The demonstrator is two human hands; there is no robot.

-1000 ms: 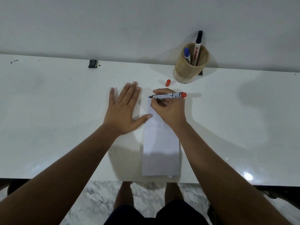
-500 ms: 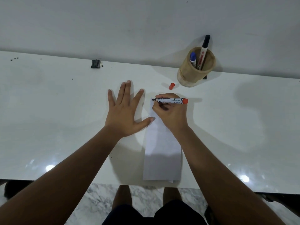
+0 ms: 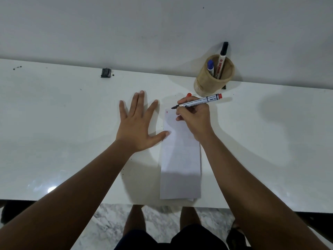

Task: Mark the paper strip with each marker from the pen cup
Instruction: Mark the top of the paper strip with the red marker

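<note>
A white paper strip lies lengthwise on the white table, its near end at the front edge. A small red dot shows at its far left corner. My right hand grips an uncapped red marker, held nearly level with its tip pointing left just above the strip's far end. My left hand lies flat with spread fingers, its thumb tip on the strip's left edge. The red cap lies behind my right hand. A tan pen cup holds a blue marker and a black marker.
A small black object sits at the table's back edge by the white wall. The cup stands against that wall. Below the front edge show my legs and a marble floor.
The marker tip has lifted slightly and moved off the strip's corner, where a red dot now shows. My left hand stays flat with its thumb on the paper.
</note>
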